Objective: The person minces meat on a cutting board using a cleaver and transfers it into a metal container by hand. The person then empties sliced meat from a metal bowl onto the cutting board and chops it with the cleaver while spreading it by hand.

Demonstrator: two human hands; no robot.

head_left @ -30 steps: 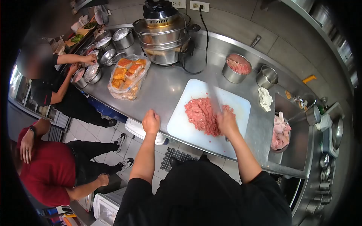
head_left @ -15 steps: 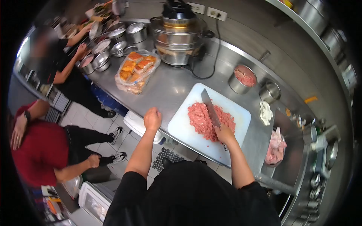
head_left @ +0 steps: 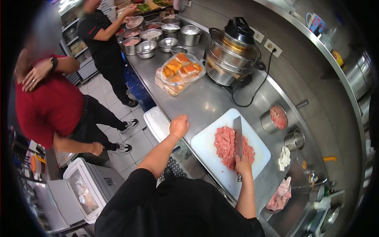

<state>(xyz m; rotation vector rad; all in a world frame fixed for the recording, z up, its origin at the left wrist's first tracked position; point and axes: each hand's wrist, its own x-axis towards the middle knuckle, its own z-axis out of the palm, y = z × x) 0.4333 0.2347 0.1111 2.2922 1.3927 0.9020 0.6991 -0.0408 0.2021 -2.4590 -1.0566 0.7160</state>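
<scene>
My right hand is wrapped round the handle of a cleaver, whose broad blade stands in the ground meat. A larger heap of meat lies left of the blade and a smaller part to its right. Beneath the meat is a white cutting board on the steel counter. My left hand is closed in a fist by the counter's front edge, left of the board and apart from it, with nothing visible in it.
Behind the board stand a pot of meat, a steel pot and a white cloth. Bagged orange-topped blocks and a corded cooker are farther back. A sink is right. Two people stand at left.
The view has swung left, so the counter's things appear farther right and lower. The cleaver blade has turned more upright in view, still in the meat. My left hand stays in a fist.
</scene>
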